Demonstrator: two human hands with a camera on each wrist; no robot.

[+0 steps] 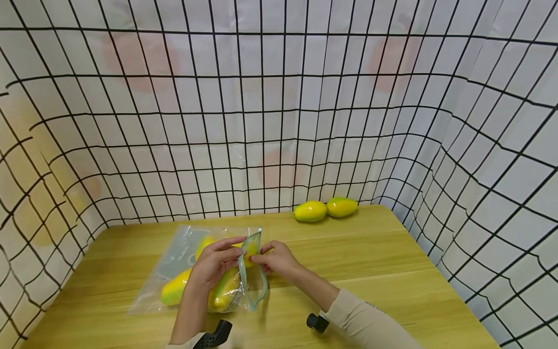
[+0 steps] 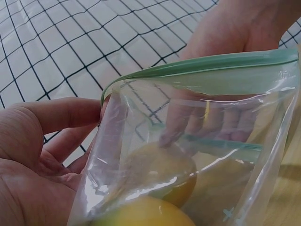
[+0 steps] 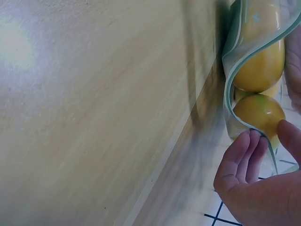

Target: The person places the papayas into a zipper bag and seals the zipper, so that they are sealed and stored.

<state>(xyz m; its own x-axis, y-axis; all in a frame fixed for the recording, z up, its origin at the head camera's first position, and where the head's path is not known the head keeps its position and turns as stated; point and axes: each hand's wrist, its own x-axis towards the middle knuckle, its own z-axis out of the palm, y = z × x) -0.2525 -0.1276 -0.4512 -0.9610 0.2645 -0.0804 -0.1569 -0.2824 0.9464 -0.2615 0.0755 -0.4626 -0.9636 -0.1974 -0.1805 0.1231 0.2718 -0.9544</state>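
Note:
A clear zip bag (image 1: 174, 259) with a green zip edge lies on the table, its mouth spread and facing right. Inside are several yellow-green mangoes (image 1: 224, 293), seen through the film. My left hand (image 1: 213, 264) is at the upper part of the mouth, gripping the edge between its fingers; in the left wrist view its index finger (image 2: 70, 113) meets the green strip. On the opposite side, my right hand (image 1: 281, 259) pinches the rim. The right wrist view shows its thumb (image 3: 290, 136) on the inner side beside a mango (image 3: 261, 113), the other fingers outside.
Two more mangoes (image 1: 310, 212) lie side by side at the back of the wooden table (image 1: 348, 271), close to the black grid netting (image 1: 270, 145). White sheeting shows behind the netting, which stands at the back and both sides.

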